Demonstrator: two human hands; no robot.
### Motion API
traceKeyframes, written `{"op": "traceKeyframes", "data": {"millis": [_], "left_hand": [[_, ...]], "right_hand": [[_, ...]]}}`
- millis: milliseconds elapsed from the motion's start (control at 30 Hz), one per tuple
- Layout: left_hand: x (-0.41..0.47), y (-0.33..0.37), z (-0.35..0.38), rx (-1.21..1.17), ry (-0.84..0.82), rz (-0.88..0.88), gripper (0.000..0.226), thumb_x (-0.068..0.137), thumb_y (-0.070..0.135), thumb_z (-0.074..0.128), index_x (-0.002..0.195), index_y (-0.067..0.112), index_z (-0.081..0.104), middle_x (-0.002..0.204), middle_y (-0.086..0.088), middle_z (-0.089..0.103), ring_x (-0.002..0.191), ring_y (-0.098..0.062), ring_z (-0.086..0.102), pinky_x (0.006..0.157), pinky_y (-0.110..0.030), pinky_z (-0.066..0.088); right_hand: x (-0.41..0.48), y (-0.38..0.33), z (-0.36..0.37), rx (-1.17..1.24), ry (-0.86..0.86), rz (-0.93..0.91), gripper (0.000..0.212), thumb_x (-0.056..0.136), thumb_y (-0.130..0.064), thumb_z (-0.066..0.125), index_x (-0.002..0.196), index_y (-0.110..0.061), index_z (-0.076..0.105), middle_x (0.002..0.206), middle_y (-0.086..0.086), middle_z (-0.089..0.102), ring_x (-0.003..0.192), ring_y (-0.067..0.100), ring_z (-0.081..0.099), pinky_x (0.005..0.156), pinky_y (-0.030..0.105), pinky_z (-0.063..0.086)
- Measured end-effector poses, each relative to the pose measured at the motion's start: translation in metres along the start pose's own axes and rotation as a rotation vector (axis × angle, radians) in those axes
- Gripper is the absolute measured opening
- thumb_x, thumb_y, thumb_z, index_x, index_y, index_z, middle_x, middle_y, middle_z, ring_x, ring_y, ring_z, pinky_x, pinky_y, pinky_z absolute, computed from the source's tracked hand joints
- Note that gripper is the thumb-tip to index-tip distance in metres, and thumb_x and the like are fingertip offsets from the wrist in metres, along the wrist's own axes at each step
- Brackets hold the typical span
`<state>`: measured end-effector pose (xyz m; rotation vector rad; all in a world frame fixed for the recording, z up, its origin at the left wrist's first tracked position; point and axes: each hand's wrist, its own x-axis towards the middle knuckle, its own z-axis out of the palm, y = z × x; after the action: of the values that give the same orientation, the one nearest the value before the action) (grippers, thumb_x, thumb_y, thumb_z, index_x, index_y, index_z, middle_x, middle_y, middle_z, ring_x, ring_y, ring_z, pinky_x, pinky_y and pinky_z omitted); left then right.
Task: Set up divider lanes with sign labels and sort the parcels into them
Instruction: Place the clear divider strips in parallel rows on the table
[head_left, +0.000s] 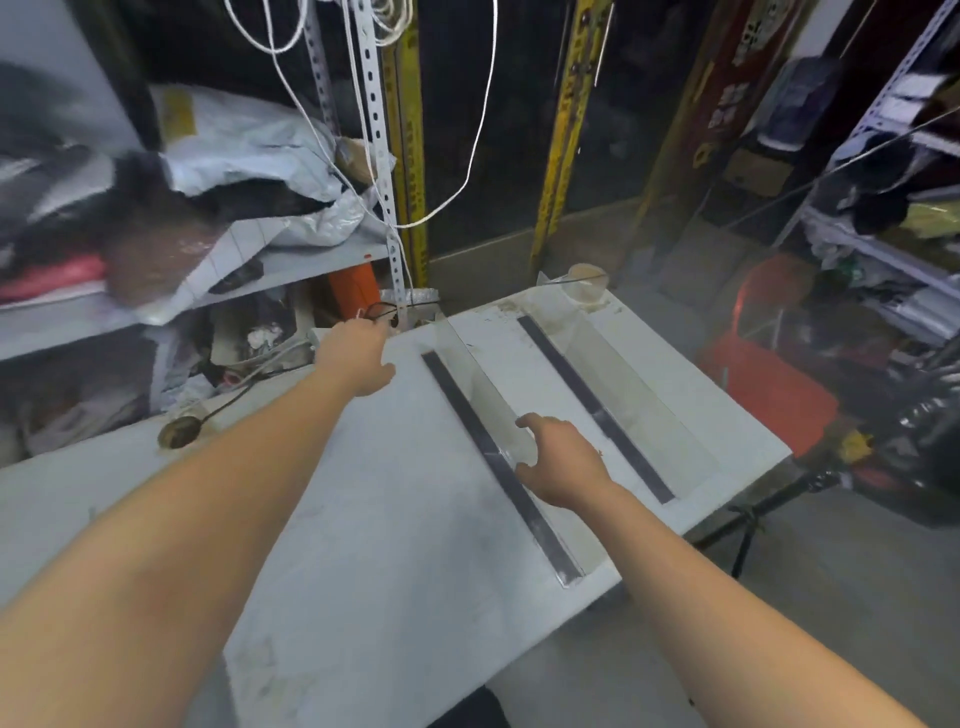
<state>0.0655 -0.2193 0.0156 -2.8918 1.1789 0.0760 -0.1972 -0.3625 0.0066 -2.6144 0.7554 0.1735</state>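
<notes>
On your white table (363, 519) the nearer divider (488, 405) and farther divider (623, 364) stand upright; your right hand (563, 465) curls round the nearer, your left hand (356, 358) hides its grip, no signs show, and parcels (249, 156) lie unsorted on the shelf (322, 260).

light: we see soft, even brightness on the white table (374, 519), faint shadows | background: dim doorway (493, 130) | blur: we find shelf clutter (156, 228) smeared | right side hazy | edges: posts (376, 130) bow outward
</notes>
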Motion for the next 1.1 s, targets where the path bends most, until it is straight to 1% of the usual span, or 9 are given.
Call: {"op": "traceKeyframes", "data": {"millis": [167,267,367,500,633,700,767,933,1100], "left_hand": [[-0.094,-0.010,-0.015,0.003,-0.019,-0.165,0.050,0.088,0.044,0.058,0.128,0.015,0.051,0.127,-0.009,0.058,0.114,-0.032,0.057,0.087,-0.045,0.053],[-0.157,-0.014,-0.024,0.034,-0.049,-0.256,0.048,0.092,0.043,0.056,0.130,0.014,0.051,0.131,-0.008,0.056,0.118,-0.030,0.053,0.087,-0.041,0.050],[-0.213,-0.022,-0.031,0.031,-0.073,-0.344,0.053,0.092,0.043,0.056,0.134,0.012,0.049,0.134,-0.009,0.054,0.120,-0.032,0.052,0.090,-0.043,0.050],[-0.275,-0.043,-0.037,-0.007,-0.068,-0.435,0.052,0.088,0.044,0.060,0.128,0.012,0.052,0.129,-0.008,0.058,0.112,-0.032,0.058,0.089,-0.044,0.052],[-0.326,-0.072,-0.036,-0.041,-0.062,-0.516,0.043,0.088,0.043,0.060,0.117,0.011,0.055,0.126,-0.012,0.059,0.113,-0.032,0.057,0.092,-0.045,0.050],[-0.345,-0.088,-0.031,-0.061,-0.048,-0.547,0.049,0.090,0.043,0.060,0.126,0.010,0.053,0.133,-0.013,0.056,0.120,-0.032,0.054,0.096,-0.045,0.049],[-0.360,-0.103,-0.027,-0.061,-0.044,-0.561,0.059,0.090,0.044,0.059,0.136,0.009,0.049,0.139,-0.013,0.052,0.126,-0.032,0.050,0.100,-0.046,0.047],[-0.389,-0.139,-0.014,-0.056,-0.009,-0.540,0.046,0.090,0.041,0.060,0.126,0.013,0.053,0.127,-0.009,0.057,0.113,-0.029,0.056,0.088,-0.042,0.051],[-0.410,-0.173,-0.001,-0.113,-0.035,-0.481,0.050,0.091,0.039,0.060,0.132,0.012,0.050,0.128,-0.009,0.056,0.114,-0.028,0.055,0.094,-0.041,0.049]], "right_hand": [[-0.019,-0.033,-0.002,-0.009,-0.015,-0.141,0.062,0.086,-0.024,0.064,0.144,-0.025,0.043,0.132,0.004,0.058,0.113,0.026,0.059,0.084,0.036,0.053],[-0.040,-0.057,0.005,-0.030,-0.049,-0.248,0.063,0.088,-0.024,0.064,0.147,-0.024,0.040,0.133,0.004,0.057,0.112,0.025,0.059,0.074,0.033,0.047],[-0.062,-0.081,0.013,-0.040,-0.043,-0.348,0.062,0.087,-0.024,0.064,0.144,-0.024,0.041,0.135,0.004,0.055,0.118,0.025,0.054,0.080,0.036,0.050],[-0.087,-0.114,0.022,-0.063,-0.055,-0.429,0.059,0.087,-0.021,0.061,0.143,-0.024,0.042,0.134,0.003,0.055,0.120,0.025,0.053,0.074,0.031,0.041],[-0.110,-0.150,0.033,-0.096,-0.063,-0.500,0.058,0.086,-0.022,0.060,0.142,-0.024,0.043,0.133,0.002,0.056,0.120,0.025,0.052,0.075,0.032,0.040],[-0.121,-0.167,0.040,-0.116,-0.070,-0.521,0.058,0.086,-0.025,0.061,0.142,-0.024,0.043,0.132,0.002,0.056,0.120,0.025,0.052,0.076,0.032,0.041],[-0.128,-0.183,0.046,-0.134,-0.067,-0.532,0.058,0.087,-0.026,0.060,0.142,-0.024,0.043,0.131,0.002,0.056,0.120,0.024,0.052,0.077,0.033,0.042],[-0.144,-0.224,0.064,-0.162,-0.052,-0.521,0.057,0.087,-0.026,0.060,0.142,-0.024,0.044,0.132,0.002,0.056,0.119,0.025,0.053,0.080,0.034,0.045],[-0.161,-0.261,0.086,-0.171,-0.046,-0.469,0.057,0.087,-0.027,0.062,0.141,-0.024,0.045,0.133,0.003,0.057,0.116,0.025,0.055,0.081,0.036,0.049]]}}
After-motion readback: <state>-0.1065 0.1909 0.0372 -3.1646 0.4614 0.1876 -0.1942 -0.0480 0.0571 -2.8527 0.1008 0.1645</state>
